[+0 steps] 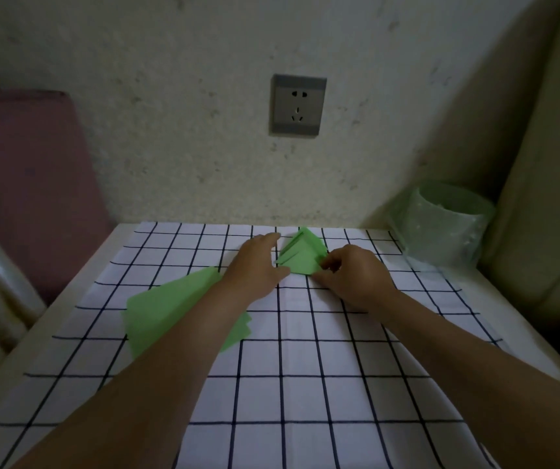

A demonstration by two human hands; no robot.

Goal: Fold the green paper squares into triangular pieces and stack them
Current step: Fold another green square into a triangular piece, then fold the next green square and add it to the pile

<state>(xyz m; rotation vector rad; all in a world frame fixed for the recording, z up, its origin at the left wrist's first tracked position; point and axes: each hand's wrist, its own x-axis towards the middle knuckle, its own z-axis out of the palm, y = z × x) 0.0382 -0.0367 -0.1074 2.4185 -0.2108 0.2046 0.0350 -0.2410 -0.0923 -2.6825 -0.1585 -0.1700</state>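
Observation:
A small stack of folded green triangular pieces (pixel 300 255) lies near the far edge of the checked cloth (pixel 305 367). My left hand (pixel 258 265) lies flat beside the stack's left edge, fingers straight. My right hand (pixel 353 274) has its fingers curled at the stack's right corner and pinches the paper there. A pile of flat green paper squares (pixel 160 313) lies to the left, partly hidden under my left forearm.
A translucent green bin (pixel 447 225) with a bag liner stands at the far right, beside the table. A wall with a power socket (pixel 297 104) rises right behind the table. A pink cushion (pixel 28 170) sits at the left.

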